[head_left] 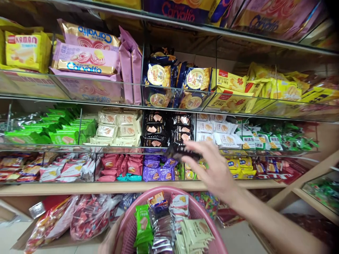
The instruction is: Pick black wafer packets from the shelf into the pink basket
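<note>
My right hand (214, 168) reaches out in front of the middle shelf and holds a small black snack packet (181, 151), blurred by motion, just below the bin of black packets (164, 131). My left hand (112, 236) grips the left rim of a pink plastic basket (196, 208) at the bottom of the view. The basket holds several small packets: green (143, 224), silver (161, 225), cream (194, 231) and a white one with orange print (180, 204).
Glass-fronted shelves (106, 150) carry rows of wrapped biscuits and wafers: green, cream, black, white, pink, purple and yellow packs. Large pink Carvalfo packs (86, 58) lie top left. Bagged sweets (87, 217) sit in a carton on the floor. A wooden side shelf (312, 190) juts out at right.
</note>
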Available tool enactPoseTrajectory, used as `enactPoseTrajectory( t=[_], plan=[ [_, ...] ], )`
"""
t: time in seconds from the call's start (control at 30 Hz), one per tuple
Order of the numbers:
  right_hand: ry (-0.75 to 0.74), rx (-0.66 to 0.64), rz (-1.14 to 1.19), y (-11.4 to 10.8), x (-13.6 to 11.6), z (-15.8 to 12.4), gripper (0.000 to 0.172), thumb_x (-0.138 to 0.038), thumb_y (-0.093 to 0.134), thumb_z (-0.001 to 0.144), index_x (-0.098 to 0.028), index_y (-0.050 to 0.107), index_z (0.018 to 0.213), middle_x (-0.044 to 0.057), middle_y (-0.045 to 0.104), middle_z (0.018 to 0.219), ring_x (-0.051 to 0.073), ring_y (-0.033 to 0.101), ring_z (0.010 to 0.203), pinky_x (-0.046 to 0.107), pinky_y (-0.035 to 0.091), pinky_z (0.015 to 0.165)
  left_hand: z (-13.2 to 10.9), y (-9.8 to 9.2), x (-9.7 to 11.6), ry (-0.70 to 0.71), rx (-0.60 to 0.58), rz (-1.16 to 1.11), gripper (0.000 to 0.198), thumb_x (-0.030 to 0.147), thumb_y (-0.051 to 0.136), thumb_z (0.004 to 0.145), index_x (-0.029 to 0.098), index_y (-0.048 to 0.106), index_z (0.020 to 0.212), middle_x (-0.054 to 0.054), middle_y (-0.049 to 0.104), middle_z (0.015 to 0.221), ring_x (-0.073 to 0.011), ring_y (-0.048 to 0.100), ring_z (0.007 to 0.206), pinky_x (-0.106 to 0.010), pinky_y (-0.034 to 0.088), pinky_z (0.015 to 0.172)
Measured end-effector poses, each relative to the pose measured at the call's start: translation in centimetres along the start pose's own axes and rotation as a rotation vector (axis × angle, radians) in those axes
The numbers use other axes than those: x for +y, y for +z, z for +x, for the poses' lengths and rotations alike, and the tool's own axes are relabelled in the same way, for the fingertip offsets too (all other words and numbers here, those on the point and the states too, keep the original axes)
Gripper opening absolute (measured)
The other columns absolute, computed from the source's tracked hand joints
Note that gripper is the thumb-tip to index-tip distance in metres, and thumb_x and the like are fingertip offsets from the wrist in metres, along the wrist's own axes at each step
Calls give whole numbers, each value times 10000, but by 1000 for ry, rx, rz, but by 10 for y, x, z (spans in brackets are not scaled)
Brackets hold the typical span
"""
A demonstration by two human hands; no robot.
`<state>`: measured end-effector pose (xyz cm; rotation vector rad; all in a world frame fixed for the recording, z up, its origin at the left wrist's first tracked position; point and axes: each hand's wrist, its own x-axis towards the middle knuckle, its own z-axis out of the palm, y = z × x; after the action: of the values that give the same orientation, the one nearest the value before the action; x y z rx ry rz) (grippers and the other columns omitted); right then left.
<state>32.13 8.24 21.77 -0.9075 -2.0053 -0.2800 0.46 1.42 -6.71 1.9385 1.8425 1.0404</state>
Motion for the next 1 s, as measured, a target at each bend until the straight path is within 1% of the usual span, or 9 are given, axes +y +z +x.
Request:
enactPoseTrajectory(
  t=[0.07,0.17,0.37,0.47,0.57,0.63,0.73,0.87,1.0],
  plan=[
    [114,-130,112,14,-22,-34,297,-288,473,925,-272,487,1221,29,636,1032,204,549,972,353,441,832,0,1,5,-7,17,11,401,321,416,879,225,534,1249,-37,676,1185,-204,640,1066,-294,546,868],
    [283,-391,248,47,-45,-95,254,-262,489,911,-279,517,1162,9,644,1017,190,568,940,310,468,782,0,1,12,-2,36,20,400,325,410,880,221,538,1243,-44,664,1204,-203,630,1083,-303,540,879],
    [458,-733,359,126,-57,-209,254,-126,643,728,-255,620,945,-18,674,948,182,602,913,262,452,794,1,-4,24,-3,47,-4,385,332,401,881,197,561,1203,-61,707,1125,-196,667,1016,-288,551,849],
    [481,-824,414,159,-59,-242,278,-173,682,694,-274,629,948,-12,677,1009,190,598,959,263,433,827,1,-5,25,15,63,-16,384,330,419,868,190,573,1190,-66,720,1095,-198,682,981,-280,553,842],
    [532,-896,438,183,-65,-260,317,-185,703,669,-278,633,964,-11,682,997,187,610,919,253,430,802,1,-5,23,23,48,-13,391,317,422,870,183,559,1211,-70,700,1139,-192,665,1020,-273,543,859],
    [576,-925,417,196,-69,-269,354,-160,722,631,-266,639,958,-10,688,966,188,617,887,247,432,773,0,-6,23,12,21,1,399,310,418,879,175,538,1235,-76,688,1164,-187,654,1045,-271,532,879],
    [590,-902,372,206,-72,-278,362,-151,726,612,-254,636,947,-10,693,945,193,621,880,252,438,763,0,-7,25,2,12,3,389,305,416,884,188,541,1232,-68,695,1151,-184,657,1040,-269,537,874],
    [418,-813,308,208,-69,-286,318,-235,706,664,-270,610,965,-17,689,959,195,623,895,252,447,775,1,-9,29,24,39,-12,371,300,424,877,207,559,1210,-57,701,1141,-183,660,1034,-261,547,855],
    [218,-663,118,210,-64,-290,287,-309,724,657,-255,597,909,-17,681,844,205,632,780,261,466,663,2,-8,30,54,69,3,362,310,424,870,191,576,1176,-67,712,1115,-182,674,1002,-254,561,822]
  ],
)
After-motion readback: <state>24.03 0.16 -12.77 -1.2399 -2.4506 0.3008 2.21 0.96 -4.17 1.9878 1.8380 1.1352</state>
